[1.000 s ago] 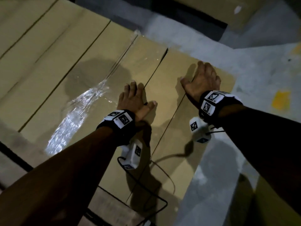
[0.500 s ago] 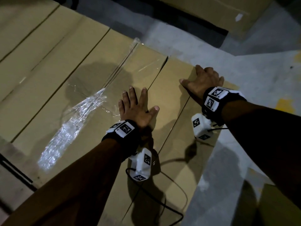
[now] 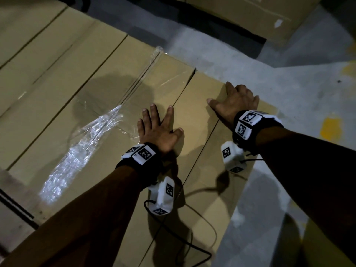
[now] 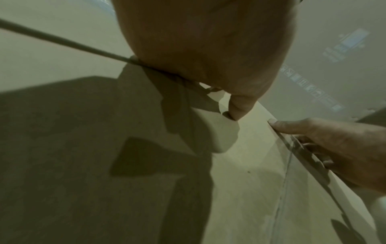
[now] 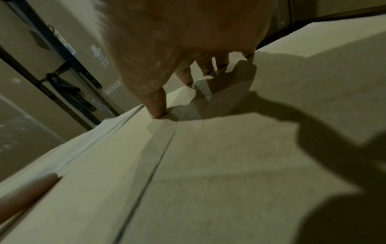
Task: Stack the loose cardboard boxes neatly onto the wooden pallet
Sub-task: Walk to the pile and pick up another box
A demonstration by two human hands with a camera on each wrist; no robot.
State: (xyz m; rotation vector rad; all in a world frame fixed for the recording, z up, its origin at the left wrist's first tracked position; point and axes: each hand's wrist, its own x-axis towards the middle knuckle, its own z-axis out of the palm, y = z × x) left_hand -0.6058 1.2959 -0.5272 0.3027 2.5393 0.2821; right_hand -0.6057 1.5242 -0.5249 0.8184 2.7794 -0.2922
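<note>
As I press both flat: box (image 3: 202, 151), outermost of row.
Left hand (image 3: 158, 130) on inner seam, right hand (image 3: 234, 102) at far edge, fingers curled over.

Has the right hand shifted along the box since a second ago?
No. The right hand still sits at the far edge of the cardboard box, thumb by the same centre seam; only its fingers have curled over the edge.
</note>
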